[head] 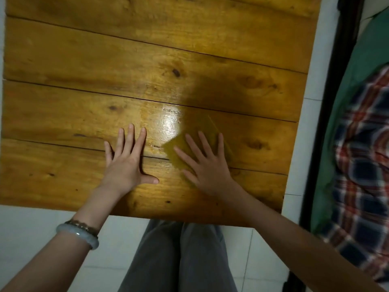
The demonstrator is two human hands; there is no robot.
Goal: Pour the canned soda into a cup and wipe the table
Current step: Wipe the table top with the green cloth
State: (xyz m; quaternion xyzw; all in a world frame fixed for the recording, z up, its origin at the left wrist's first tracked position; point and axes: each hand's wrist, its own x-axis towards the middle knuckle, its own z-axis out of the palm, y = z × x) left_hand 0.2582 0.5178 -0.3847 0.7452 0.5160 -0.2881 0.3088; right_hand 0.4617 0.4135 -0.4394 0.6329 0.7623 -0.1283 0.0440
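Right grip (207,171) flat w/ fingers straight, pressing yellow cloth (174,153) on wooden worktop (84,60); left grip (126,163) flat beside it, fingers spread.

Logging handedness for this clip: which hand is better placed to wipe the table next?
Right. The right hand lies flat on the yellow cloth, fingers spread; the left hand rests on bare table, beside the cloth.
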